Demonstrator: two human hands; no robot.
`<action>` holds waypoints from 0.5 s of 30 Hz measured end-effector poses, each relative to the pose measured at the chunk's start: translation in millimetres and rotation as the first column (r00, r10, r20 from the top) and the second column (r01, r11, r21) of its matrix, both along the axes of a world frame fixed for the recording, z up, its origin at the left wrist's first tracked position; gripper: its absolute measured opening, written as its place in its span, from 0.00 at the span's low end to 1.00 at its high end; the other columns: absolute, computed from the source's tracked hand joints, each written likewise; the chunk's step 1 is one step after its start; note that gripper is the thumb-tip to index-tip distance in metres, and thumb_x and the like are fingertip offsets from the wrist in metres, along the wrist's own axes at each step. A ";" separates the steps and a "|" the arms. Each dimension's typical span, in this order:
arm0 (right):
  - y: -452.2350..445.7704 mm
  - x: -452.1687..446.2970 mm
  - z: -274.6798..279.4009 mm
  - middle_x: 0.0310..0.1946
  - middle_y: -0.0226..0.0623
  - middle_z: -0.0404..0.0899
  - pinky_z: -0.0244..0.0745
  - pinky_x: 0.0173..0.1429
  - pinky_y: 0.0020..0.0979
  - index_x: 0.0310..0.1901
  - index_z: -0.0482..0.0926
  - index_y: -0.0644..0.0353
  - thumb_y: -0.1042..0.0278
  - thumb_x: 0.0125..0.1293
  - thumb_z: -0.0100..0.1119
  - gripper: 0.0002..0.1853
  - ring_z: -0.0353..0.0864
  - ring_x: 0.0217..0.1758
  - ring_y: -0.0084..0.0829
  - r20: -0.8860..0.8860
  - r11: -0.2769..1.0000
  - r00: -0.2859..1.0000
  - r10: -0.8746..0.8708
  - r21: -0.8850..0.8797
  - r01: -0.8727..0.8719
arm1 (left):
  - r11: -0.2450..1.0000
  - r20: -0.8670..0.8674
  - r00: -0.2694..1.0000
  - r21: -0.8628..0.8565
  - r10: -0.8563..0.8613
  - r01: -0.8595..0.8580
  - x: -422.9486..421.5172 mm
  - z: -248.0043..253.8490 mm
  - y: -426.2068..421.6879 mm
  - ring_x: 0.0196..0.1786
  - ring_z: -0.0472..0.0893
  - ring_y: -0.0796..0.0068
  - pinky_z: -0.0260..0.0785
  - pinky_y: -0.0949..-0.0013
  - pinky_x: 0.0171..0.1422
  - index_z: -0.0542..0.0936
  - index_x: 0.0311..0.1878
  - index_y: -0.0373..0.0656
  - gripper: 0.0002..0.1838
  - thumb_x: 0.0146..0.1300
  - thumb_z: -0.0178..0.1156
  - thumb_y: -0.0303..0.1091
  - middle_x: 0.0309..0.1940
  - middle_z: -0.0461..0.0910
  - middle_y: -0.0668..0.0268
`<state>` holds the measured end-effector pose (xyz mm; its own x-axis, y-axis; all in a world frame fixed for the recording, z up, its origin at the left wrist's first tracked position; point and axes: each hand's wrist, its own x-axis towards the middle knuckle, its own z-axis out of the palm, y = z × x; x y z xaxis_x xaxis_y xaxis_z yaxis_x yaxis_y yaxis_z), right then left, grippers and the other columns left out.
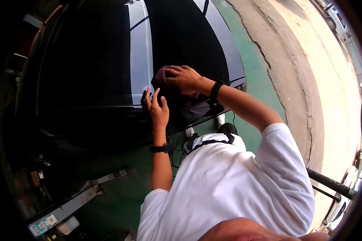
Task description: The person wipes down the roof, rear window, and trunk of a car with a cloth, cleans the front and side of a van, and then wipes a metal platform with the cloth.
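A glossy black car panel fills the upper part of the head view and mirrors bright strips of light. My right hand presses a dull purple-red cloth against this panel, fingers curled over it. Just below and left, my left hand has its fingers spread, with the tips at the panel near its lower edge. Whether those fingertips touch the paint I cannot tell. A dark band sits on each wrist.
Green floor runs around the car, bordered on the right by cracked concrete. At lower left lies a long metal piece with labelled boxes. A dark pole stands at right. Parked vehicles show farther off, including a truck.
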<state>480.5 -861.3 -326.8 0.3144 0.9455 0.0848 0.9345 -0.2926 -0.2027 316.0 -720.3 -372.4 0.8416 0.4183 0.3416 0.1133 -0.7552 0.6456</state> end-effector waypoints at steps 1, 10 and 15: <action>-9.0 21.9 -0.7 0.75 0.40 0.60 0.65 0.73 0.49 0.63 0.76 0.45 0.63 0.58 0.62 0.28 0.59 0.79 0.44 0.029 0.997 0.999 0.026 0.069 -0.028 | 1.000 -0.036 0.999 0.003 0.027 -0.027 3.3 -4.2 -10.2 0.76 0.60 0.45 0.55 0.49 0.78 0.76 0.64 0.42 0.21 0.72 0.56 0.39 0.74 0.61 0.49; -86.6 166.7 -27.5 0.66 0.55 0.71 0.76 0.60 0.52 0.71 0.68 0.55 0.49 0.64 0.61 0.36 0.77 0.63 0.54 0.439 0.853 0.741 -0.508 0.134 0.505 | 0.931 -0.337 0.872 0.205 0.356 -0.301 44.5 -19.9 -102.9 0.83 0.41 0.45 0.28 0.30 0.79 0.55 0.80 0.45 0.37 0.76 0.45 0.55 0.82 0.40 0.47; -32.4 111.2 -39.2 0.72 0.51 0.64 0.65 0.68 0.62 0.67 0.74 0.51 0.59 0.66 0.58 0.27 0.65 0.73 0.57 0.364 0.962 0.891 -0.270 0.139 0.235 | 0.893 -0.438 0.778 0.232 0.450 -0.386 69.9 -14.4 -157.6 0.83 0.40 0.43 0.28 0.32 0.80 0.52 0.80 0.43 0.37 0.76 0.44 0.54 0.81 0.40 0.45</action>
<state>591.7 -893.7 -366.0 0.4698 0.8213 0.3236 0.8426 -0.5265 0.1131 385.8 -877.9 -386.8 0.6627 0.7484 0.0254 0.6995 -0.6308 0.3360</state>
